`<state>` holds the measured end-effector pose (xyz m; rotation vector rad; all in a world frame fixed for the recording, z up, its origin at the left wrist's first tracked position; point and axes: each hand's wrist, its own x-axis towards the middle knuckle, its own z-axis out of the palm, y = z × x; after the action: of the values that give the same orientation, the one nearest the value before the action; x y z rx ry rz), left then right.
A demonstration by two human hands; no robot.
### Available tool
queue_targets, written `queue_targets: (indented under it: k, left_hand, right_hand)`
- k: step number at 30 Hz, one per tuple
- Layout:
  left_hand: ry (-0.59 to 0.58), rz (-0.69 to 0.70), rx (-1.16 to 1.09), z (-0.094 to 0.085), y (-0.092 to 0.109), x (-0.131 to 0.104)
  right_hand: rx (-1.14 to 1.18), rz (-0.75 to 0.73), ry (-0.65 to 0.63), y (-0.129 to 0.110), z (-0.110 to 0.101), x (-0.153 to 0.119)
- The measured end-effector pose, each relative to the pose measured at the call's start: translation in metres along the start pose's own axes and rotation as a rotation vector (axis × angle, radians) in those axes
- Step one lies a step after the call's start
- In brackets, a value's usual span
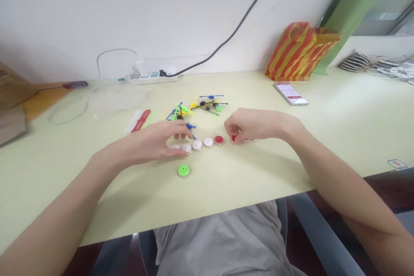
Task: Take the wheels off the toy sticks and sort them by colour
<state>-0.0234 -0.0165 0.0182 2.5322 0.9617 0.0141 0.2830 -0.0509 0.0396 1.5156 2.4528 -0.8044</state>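
A row of small round discs with clear rims runs across the table, white ones on the left and red ones on the right. My left hand (161, 138) is curved over the row's left end, thumb and fingers apart, the thumb tip close to a white disc (186, 148). Another white disc (208, 142) and a red disc (219, 139) lie between my hands. At the right, the fingers of my right hand (249, 125) are closed around a second red disc (233, 139); more discs are partly hidden beneath that hand. A bright green disc (184, 170) sits alone nearer the front edge.
Behind the row lies a loose pile of coloured plastic arrows (184, 112), with white and red strips (139, 120) to its left. Farther back are a power strip (153, 77), a phone (291, 94) and a striped bag (297, 51). Cardboard (14, 108) stands far left.
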Motion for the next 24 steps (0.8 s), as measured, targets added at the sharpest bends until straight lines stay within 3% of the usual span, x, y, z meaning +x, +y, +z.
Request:
queue_targets:
  k: [5, 10, 17, 22, 24]
  left_hand:
    - [-0.069, -0.14, -0.01, -0.01, -0.017, -0.011]
    - [-0.127, -0.118, -0.011, -0.008, -0.018, -0.009]
    - [-0.096, -0.086, -0.038, -0.006, -0.01, -0.005]
    - [-0.104, -0.096, -0.008, -0.007, -0.009, -0.006]
    - [-0.006, -0.1, 0.017, -0.006, -0.009, -0.006]
  right_hand:
    - [0.053, -0.008, 0.014, 0.004, 0.004, 0.01]
    - [0.057, -0.023, 0.039, 0.0, 0.004, 0.01]
    - [-0.038, 0.082, 0.078, 0.002, -0.008, -0.01]
    - [-0.1, 0.182, -0.013, 0.004, -0.007, -0.012]
    - [-0.077, 0.171, -0.014, 0.003, -0.005, -0.007]
